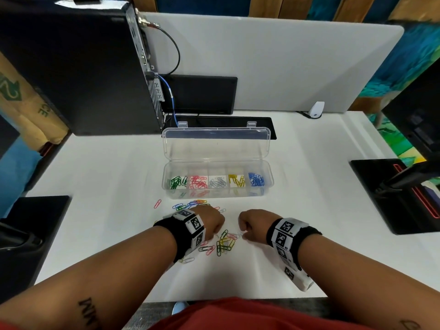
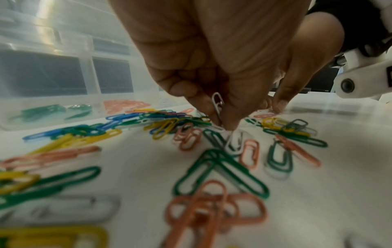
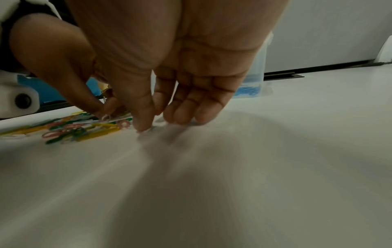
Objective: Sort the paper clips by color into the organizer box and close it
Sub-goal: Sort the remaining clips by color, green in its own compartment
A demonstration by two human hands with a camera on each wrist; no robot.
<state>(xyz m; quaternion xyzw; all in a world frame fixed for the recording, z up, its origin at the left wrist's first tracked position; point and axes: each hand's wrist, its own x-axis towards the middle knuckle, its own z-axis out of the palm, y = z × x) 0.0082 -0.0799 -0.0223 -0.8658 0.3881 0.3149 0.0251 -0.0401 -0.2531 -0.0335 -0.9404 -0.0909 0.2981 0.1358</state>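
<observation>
The clear organizer box [image 1: 267,186] stands open on the white table, its lid [image 1: 216,146] tilted back. Its compartments hold green, pink, white, yellow and blue clips from left to right. Loose mixed clips [image 1: 225,242] lie between my hands, and more clips [image 1: 190,204] lie before the box. My left hand [image 1: 213,222] pinches white paper clips [image 2: 217,102], its fingertips [image 2: 230,128] down in the pile. My right hand [image 3: 152,124] has straight fingers [image 3: 184,115] touching the table at the pile's right edge, with the thumb tip [image 3: 144,125] on a pale clip.
A black computer tower [image 1: 83,67] with cables stands at the back left, and a grey divider panel [image 1: 285,67] runs behind the table. A black pad [image 1: 35,215] lies at the left edge. A black stand base [image 1: 392,194] sits at the right. One pink clip [image 1: 157,203] lies apart.
</observation>
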